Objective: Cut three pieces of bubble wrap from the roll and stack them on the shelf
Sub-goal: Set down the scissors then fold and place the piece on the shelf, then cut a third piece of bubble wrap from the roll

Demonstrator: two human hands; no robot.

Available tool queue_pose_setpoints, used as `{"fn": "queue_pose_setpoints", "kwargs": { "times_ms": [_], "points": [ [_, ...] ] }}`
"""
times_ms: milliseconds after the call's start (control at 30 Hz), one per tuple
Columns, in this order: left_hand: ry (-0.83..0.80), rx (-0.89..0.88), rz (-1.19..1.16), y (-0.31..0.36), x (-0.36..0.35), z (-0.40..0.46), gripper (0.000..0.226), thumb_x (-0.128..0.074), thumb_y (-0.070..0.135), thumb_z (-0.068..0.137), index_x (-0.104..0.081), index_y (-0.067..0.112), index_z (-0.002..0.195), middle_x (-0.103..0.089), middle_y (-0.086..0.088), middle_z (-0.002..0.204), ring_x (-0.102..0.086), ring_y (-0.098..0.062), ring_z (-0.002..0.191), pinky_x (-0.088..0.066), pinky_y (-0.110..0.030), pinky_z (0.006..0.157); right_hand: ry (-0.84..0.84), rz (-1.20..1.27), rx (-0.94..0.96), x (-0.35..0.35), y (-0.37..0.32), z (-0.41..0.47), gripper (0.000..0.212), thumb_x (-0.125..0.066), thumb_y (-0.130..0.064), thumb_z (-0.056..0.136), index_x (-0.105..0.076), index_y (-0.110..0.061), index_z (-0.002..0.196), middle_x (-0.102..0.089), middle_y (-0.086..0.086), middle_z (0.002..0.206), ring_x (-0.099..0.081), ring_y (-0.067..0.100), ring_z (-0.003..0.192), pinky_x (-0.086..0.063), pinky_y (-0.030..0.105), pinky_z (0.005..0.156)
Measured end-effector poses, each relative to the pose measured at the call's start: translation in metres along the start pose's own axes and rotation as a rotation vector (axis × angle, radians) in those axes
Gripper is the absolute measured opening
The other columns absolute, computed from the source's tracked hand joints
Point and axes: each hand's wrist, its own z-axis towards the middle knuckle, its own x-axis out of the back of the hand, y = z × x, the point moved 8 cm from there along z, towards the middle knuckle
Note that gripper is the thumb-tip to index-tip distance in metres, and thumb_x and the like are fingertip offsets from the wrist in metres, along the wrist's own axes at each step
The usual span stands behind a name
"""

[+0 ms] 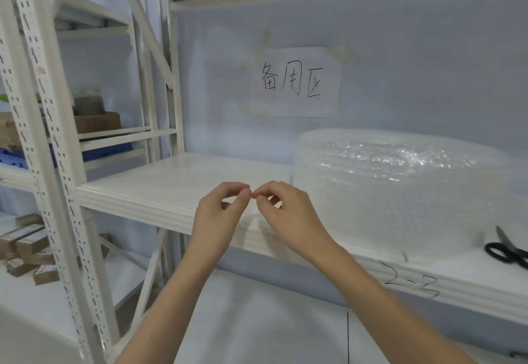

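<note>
Overall scene: a person stands facing a white metal shelving unit (177, 206) against a pale blue wall, seen from a camera worn on the head.
Left hand: the left hand (220, 215) is raised in front of the shelf edge, thumb and forefinger pinched together, holding nothing that can be seen.
Right hand: the right hand (285, 212) mirrors it, its fingertips (258, 194) closed and touching those of the left hand; if something thin is pinched between them, it is too small to tell.
Task material: a large, clear, squat roll of plastic bubble wrap (394, 189) stands on end on the shelf, just to the right of the hands and not touched by them.
Cutting tool: black-handled steel scissors (507, 249) lie near the shelf's front edge, to the right of the roll, probably left there for easy reach.
Stacking space: the left part of the shelf board is bare, likely the spot for cut pieces; none lie there yet.
Progress: judging by this, cutting has not started.
Wall sign: a white paper sheet with handwritten black characters (294, 82) is taped above the roll.
Surroundings: brown cardboard boxes (25, 246) sit on the neighbouring rack to the left.
</note>
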Motion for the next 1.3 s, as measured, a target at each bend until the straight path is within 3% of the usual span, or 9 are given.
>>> {"fn": "queue_pose_setpoints", "kwargs": {
  "times_ms": [67,200,367,467,633,767,1067,1200,1300],
  "points": [
    [-0.066,-0.001,-0.027,0.012,-0.029,-0.011,0.011,-0.061,0.023,0.091,-0.070,0.028,0.089,-0.073,0.016,0.088,-0.063,0.004,0.076,-0.049,-0.025,0.074,0.032,0.019,-0.037,0.025,0.006,-0.025,0.018,-0.055,-0.020,0.089,-0.070,-0.020,0.098,-0.071,-0.007,0.093,-0.062,0.007,0.084,-0.047,0.014,0.071],
    [-0.195,0.029,-0.079,0.025,-0.085,-0.036,0.010,-0.062,0.029,0.089,-0.071,0.028,0.085,-0.074,0.016,0.086,-0.066,-0.006,0.079,-0.052,-0.029,0.077,0.092,0.032,-0.173,0.081,0.028,-0.084,0.014,-0.055,-0.022,0.086,-0.069,-0.018,0.083,-0.068,0.005,0.074,-0.066,0.022,0.061,-0.058,0.038,0.060],
    [-0.375,0.052,-0.092,0.032,-0.144,-0.070,0.016,-0.063,0.040,0.088,-0.073,0.028,0.083,-0.075,0.015,0.083,-0.065,-0.005,0.073,-0.053,-0.030,0.077,0.348,-0.311,-0.210,0.186,0.057,-0.138,0.045,-0.052,-0.031,0.084,-0.036,-0.009,0.049,-0.035,0.004,0.044,-0.032,0.015,0.047,-0.033,0.032,0.048],
    [-0.403,0.066,-0.115,0.039,-0.167,-0.083,0.019,-0.064,0.043,0.087,-0.073,0.027,0.083,-0.075,0.013,0.081,-0.066,-0.007,0.074,-0.053,-0.033,0.079,0.512,-0.591,-0.379,0.256,0.092,-0.155,0.044,-0.049,-0.034,0.086,-0.036,-0.013,0.050,-0.038,0.002,0.045,-0.040,0.025,0.049,-0.031,0.033,0.049],
    [-0.296,0.090,-0.085,0.046,-0.180,-0.090,0.026,-0.068,0.046,0.082,-0.064,0.020,0.081,-0.074,-0.002,0.080,-0.064,-0.014,0.067,-0.053,-0.035,0.074,0.422,-0.873,-0.601,0.298,0.140,-0.156,0.036,-0.049,-0.042,0.083,-0.053,-0.010,0.068,-0.059,0.008,0.073,-0.055,0.032,0.067,-0.035,0.031,0.054],
    [-0.255,0.119,-0.038,0.042,-0.175,-0.092,0.023,-0.069,0.041,0.081,-0.061,0.020,0.082,-0.072,-0.004,0.077,-0.062,-0.017,0.067,-0.052,-0.037,0.072,0.322,-0.862,-0.698,0.304,0.144,-0.146,0.040,-0.055,-0.041,0.082,-0.045,-0.009,0.059,-0.048,0.005,0.066,-0.044,0.024,0.057,-0.027,0.027,0.047],
    [-0.326,0.042,0.000,0.054,-0.175,-0.093,0.007,-0.070,0.025,0.081,-0.065,0.022,0.077,-0.068,0.008,0.078,-0.057,-0.013,0.063,-0.044,-0.025,0.061,0.069,-0.942,-0.833,0.312,0.138,-0.141,0.032,-0.063,-0.039,0.077,-0.046,-0.014,0.068,-0.054,0.002,0.071,-0.050,0.021,0.062,-0.032,0.026,0.053],
    [-0.351,0.021,0.003,0.057,-0.179,-0.098,0.007,-0.066,0.020,0.081,-0.063,0.020,0.075,-0.067,0.008,0.076,-0.053,-0.014,0.061,-0.038,-0.016,0.051,0.066,-0.823,-0.829,0.318,0.135,-0.159,0.044,-0.065,-0.047,0.075,-0.045,-0.009,0.062,-0.056,0.005,0.059,-0.052,0.022,0.052,-0.036,0.027,0.053],
    [-0.273,0.075,-0.034,0.055,-0.177,-0.098,0.010,-0.067,0.029,0.082,-0.059,0.024,0.083,-0.066,0.009,0.083,-0.063,-0.019,0.071,-0.046,-0.026,0.062,0.187,-0.580,-0.790,0.327,0.125,-0.177,0.042,-0.066,-0.039,0.078,-0.054,-0.005,0.056,-0.061,0.008,0.048,-0.061,0.021,0.044,-0.043,0.028,0.056]
  ]
}}
